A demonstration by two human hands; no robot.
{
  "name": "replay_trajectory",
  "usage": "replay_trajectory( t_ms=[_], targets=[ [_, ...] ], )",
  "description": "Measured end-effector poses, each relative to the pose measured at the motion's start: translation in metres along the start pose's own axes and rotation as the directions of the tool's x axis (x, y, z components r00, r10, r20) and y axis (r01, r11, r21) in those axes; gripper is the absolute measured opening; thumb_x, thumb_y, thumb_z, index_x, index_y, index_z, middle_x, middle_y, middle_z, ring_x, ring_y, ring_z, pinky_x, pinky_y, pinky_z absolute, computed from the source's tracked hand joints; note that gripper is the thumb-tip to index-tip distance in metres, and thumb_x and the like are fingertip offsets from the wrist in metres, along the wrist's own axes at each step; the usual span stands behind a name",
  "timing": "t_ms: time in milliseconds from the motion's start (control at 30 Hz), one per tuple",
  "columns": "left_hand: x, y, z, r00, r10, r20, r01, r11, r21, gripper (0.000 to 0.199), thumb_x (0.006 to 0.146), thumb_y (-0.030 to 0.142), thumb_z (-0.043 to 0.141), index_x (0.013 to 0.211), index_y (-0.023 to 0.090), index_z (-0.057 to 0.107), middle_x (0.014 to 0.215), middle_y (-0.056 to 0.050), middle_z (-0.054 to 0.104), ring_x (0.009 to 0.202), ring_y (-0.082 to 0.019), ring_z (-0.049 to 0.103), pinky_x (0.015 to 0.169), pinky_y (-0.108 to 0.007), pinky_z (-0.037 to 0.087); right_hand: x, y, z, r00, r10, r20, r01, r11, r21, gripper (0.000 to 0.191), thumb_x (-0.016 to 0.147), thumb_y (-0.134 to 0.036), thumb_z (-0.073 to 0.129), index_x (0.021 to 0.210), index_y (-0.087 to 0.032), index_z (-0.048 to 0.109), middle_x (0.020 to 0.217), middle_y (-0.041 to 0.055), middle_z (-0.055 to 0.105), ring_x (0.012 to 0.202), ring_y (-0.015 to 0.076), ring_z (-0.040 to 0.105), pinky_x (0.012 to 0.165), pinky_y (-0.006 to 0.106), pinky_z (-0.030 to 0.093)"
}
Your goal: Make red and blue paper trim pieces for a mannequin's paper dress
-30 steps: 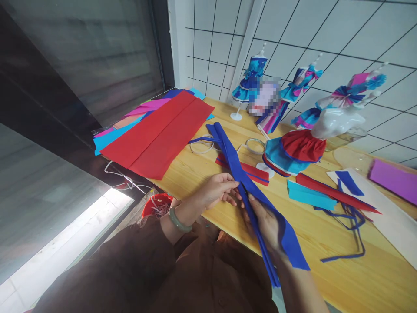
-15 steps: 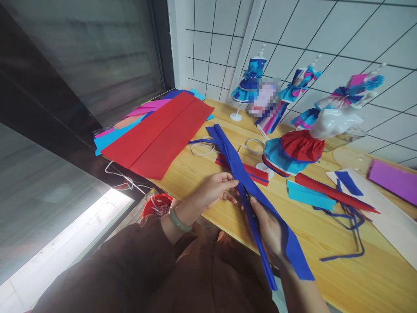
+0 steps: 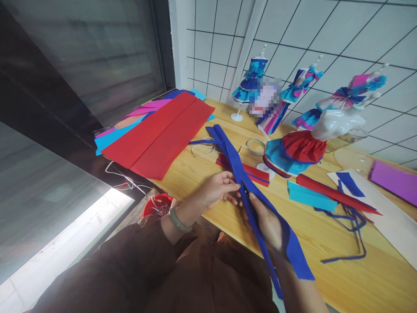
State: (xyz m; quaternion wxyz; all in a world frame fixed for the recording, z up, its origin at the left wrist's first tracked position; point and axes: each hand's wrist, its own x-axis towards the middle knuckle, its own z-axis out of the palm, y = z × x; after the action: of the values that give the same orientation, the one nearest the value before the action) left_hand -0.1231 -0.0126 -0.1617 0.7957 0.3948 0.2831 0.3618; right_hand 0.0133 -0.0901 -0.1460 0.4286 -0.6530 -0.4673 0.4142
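Observation:
A long strip of blue crepe paper or fabric (image 3: 235,161) lies slantwise across the near table edge, cut part of the way along its length. My left hand (image 3: 223,188) pinches the blue sheet just ahead of the cut. Dark scissors (image 3: 245,188) show their blades in the slit, and my right hand (image 3: 266,221) is closed around their handles, which are mostly hidden. The narrow cut strip (image 3: 269,261) hangs down past the table edge, left of my right forearm. The wider part passes over that forearm.
Red sheets (image 3: 159,134) top a coloured stack at the left. A red bin (image 3: 158,204) stands below the edge. Small dress forms (image 3: 257,74) line the back; one wears a red and blue skirt (image 3: 301,148). Red and teal pieces (image 3: 311,196) and blue ribbons (image 3: 356,226) lie right.
The narrow cut strip has swung slightly right and lower at its free end. The scissor blades sit a little differently in the slit, and both hands have barely moved.

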Motion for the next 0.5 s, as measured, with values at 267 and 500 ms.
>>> replay_trajectory(
  t_ms=[267,500],
  targets=[
    [0.0025,-0.0040,-0.0015,1.000,0.014,-0.005,-0.014,1.000,-0.005,0.029,0.068,0.020,0.069,0.090,0.014,0.050,0.070,0.000,0.056,0.059,-0.011,0.059,0.045,-0.019,0.049,0.0038,0.0052,-0.0018,0.999,-0.047,0.015,0.048,0.995,-0.085,0.045,0.085,-0.056,0.039,0.074,-0.022,0.067,0.049,0.0000,0.059,0.055,0.0200,0.058,0.052,0.031,0.042],
    [0.0015,-0.0025,-0.0011,1.000,0.014,0.012,-0.013,1.000,-0.017,0.032,0.068,0.022,0.070,0.091,0.014,0.050,0.067,0.003,0.053,0.060,-0.011,0.059,0.046,-0.019,0.049,0.0024,0.0054,0.0009,0.997,-0.076,0.017,0.077,0.992,-0.103,0.045,0.086,-0.056,0.037,0.068,-0.022,0.061,0.052,0.0011,0.059,0.057,0.0207,0.059,0.053,0.032,0.044]
  ],
)
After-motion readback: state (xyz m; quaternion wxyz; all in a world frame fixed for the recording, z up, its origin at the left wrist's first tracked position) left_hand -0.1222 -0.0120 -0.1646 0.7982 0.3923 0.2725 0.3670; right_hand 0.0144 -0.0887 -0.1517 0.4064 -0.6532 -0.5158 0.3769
